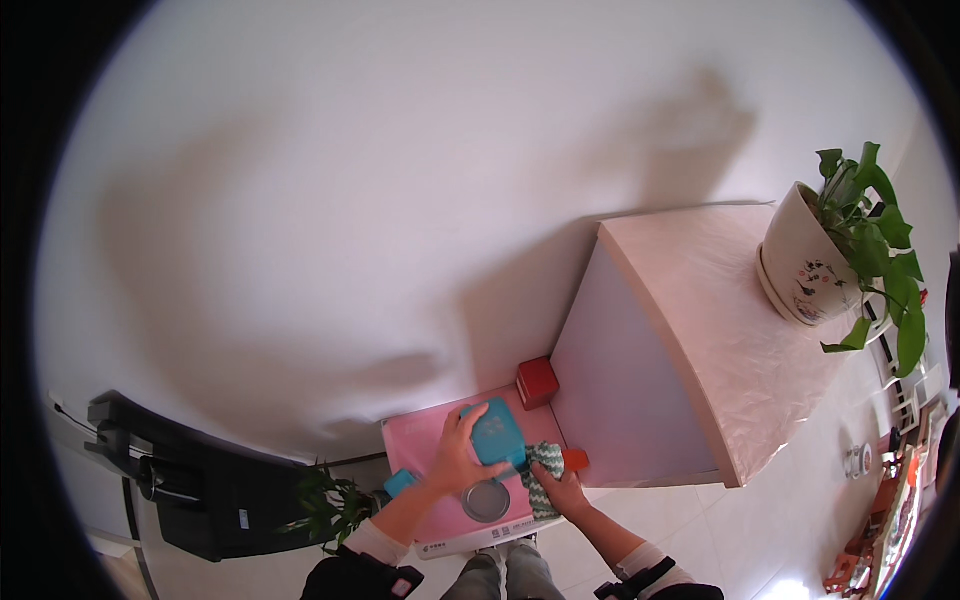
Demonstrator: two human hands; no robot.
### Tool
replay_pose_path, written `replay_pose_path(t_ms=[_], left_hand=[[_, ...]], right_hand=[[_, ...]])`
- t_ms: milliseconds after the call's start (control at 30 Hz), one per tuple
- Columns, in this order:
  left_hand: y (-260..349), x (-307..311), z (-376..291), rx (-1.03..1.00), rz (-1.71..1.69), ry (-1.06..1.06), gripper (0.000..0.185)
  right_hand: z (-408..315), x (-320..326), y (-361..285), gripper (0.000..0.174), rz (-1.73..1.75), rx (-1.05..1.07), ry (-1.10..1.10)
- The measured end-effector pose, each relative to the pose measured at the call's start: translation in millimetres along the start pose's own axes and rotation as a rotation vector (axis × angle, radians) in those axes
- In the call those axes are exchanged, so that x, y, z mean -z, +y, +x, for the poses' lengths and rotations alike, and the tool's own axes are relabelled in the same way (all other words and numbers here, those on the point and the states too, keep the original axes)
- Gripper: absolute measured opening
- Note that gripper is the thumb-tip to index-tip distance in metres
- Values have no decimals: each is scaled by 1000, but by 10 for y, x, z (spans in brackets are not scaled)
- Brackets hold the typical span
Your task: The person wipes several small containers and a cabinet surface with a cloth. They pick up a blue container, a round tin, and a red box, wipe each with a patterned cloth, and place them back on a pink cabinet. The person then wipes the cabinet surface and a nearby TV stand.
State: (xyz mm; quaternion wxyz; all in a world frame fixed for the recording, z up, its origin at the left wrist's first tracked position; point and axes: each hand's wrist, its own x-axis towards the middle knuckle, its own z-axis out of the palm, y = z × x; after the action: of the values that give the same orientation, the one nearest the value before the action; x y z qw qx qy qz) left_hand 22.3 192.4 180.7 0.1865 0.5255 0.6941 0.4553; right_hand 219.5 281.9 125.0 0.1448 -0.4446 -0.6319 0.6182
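Observation:
My left hand [455,454] grips a translucent blue plastic box [497,433] by its sides, above a small pink-topped table [409,439]. My right hand [559,489] holds a folded green-and-white zigzag cloth [543,484] against or close beside the box's lower right corner; whether they touch is hard to tell. Below the hands, a round metal tin or dish [486,501] rests on the tabletop. A red box [537,382] stands at the table's back right corner. By my right hand shows an orange object [575,459]. Behind my left forearm is a smaller blue item [399,482], partly hidden.
A white cabinet [630,375] with a plastic-covered top adjoins the table on the right, bearing a potted plant [814,262]. To the left are a leafy plant [334,502] and a large black object [225,495]. A white wall [337,187] rises behind.

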Motion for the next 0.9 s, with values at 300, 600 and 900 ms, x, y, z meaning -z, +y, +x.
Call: replay_pose_path(t_ms=[300,600,900], left_hand=[[-1037,-691,258,103,112,92,94],[-1755,-1220,413,171,53,66,101],[-1834,-1445,382,381,-95,171,106]], right_hand=[[402,40,39,50,-172,-330,-144],[708,-75,954,44,35,-267,-291],[810,-57,934,42,65,-315,-319]])
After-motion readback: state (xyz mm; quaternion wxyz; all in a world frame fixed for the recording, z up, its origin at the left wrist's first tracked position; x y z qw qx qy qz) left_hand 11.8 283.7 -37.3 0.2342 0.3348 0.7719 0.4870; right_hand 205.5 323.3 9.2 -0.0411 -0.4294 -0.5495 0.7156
